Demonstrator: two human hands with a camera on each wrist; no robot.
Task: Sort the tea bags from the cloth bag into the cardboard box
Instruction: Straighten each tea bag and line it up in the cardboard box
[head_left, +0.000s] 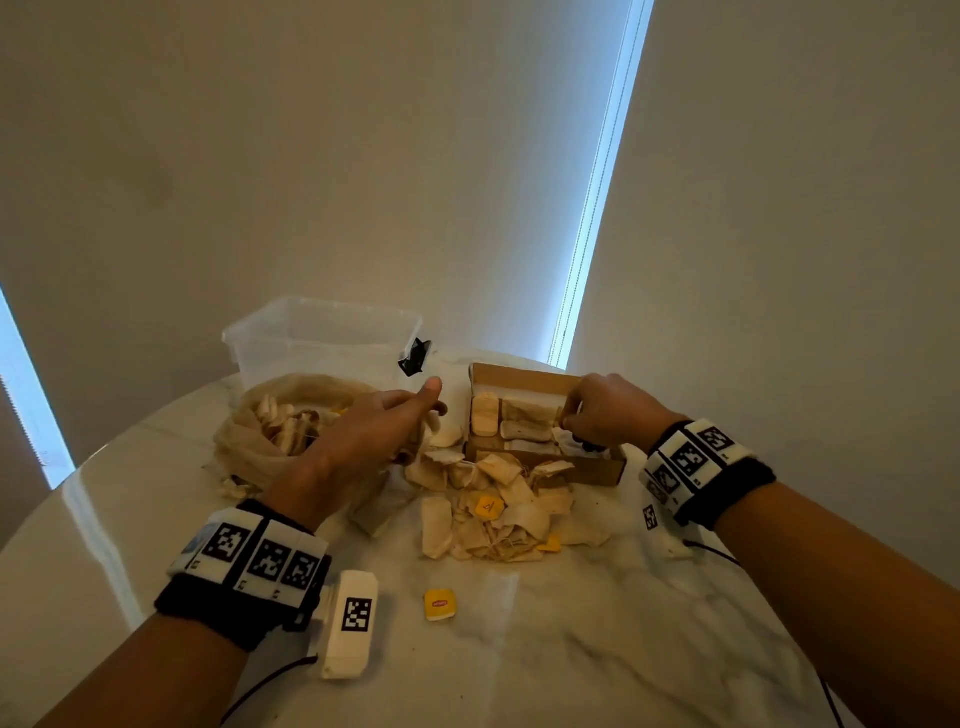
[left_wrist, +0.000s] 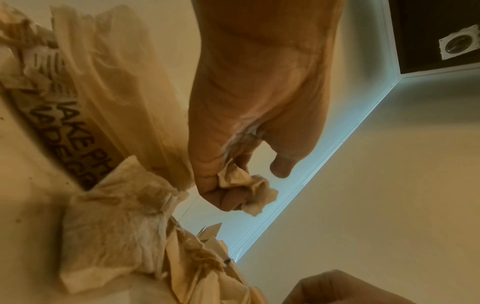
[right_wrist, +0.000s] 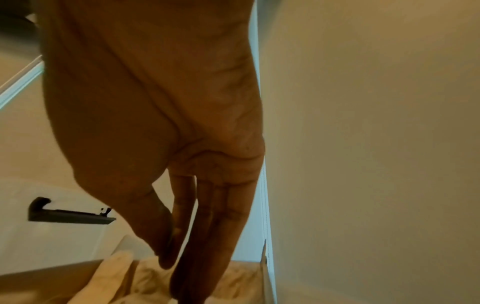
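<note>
The beige cloth bag (head_left: 249, 441) lies open at the left with tea bags showing in its mouth. My left hand (head_left: 415, 410) hovers between the bag and the box, thumb stuck out. Its curled fingers (left_wrist: 228, 197) grip a crumpled tea bag (left_wrist: 249, 189). The open cardboard box (head_left: 524, 375) holds several tea bags (head_left: 485, 413) laid in rows. My right hand (head_left: 576, 421) reaches into the box's right end. In the right wrist view its straight fingers (right_wrist: 207, 236) point down onto the tea bags (right_wrist: 148, 277) there. A loose pile of tea bags (head_left: 493, 504) lies in front of the box.
A clear plastic tub (head_left: 322, 338) with a black clip (head_left: 415, 358) stands behind the cloth bag. One yellow tag (head_left: 440, 604) lies alone on the white marble table (head_left: 571, 649) nearer me. Walls and a bright window strip rise behind the table.
</note>
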